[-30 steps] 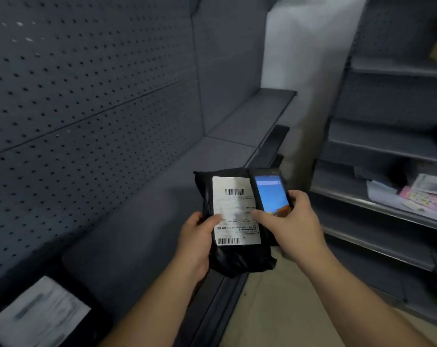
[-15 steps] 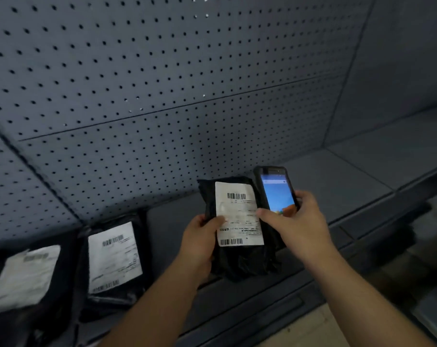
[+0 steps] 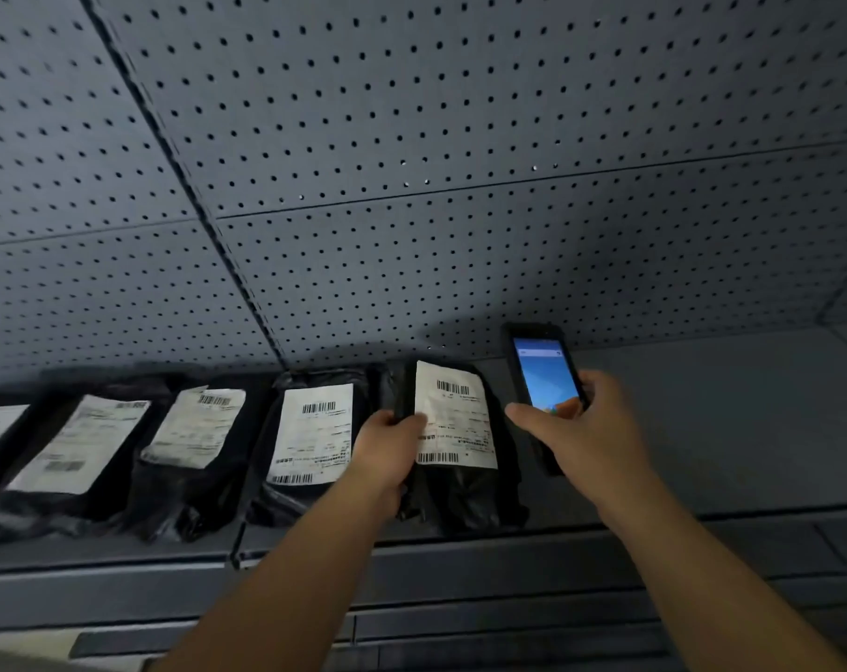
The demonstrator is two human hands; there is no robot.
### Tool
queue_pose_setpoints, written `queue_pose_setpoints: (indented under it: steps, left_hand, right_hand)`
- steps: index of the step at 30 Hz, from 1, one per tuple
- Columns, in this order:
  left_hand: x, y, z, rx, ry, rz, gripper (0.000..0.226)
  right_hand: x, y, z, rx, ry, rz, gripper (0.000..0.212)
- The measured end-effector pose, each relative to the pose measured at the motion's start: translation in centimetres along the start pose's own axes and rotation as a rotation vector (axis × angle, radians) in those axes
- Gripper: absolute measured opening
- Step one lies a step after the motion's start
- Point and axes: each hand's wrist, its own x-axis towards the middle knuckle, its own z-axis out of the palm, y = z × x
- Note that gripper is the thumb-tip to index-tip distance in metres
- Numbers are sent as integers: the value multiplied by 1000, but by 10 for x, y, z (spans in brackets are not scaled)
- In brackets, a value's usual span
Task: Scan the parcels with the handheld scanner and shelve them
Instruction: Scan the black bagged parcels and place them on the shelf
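Parcel (image 3: 460,458) in black wrap, label up, was held at its left edge by the left hand (image 3: 387,446), fingers curled round it, at the shelf (image 3: 727,453) beside four shelved parcels (image 3: 310,443) — shelving looked under way. The right hand (image 3: 577,429) gripped the handheld scanner (image 3: 545,375); next, seemingly, release the parcel flat in line.
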Motion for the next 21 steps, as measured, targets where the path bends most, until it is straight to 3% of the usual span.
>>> queue_pose_setpoints:
  steps: [12,18,21]
  left_hand:
    - [19,3,-4,207,98,114,23]
    - [8,14,-7,347,159,224,63]
    - [-2,17,-12,354,162,281,66]
  right_hand:
    - [5,3,1,-12,-34,4,76]
    - [0,2,1,2,-85,-27,67]
    - [-3,4,1,2,-118,-40,68]
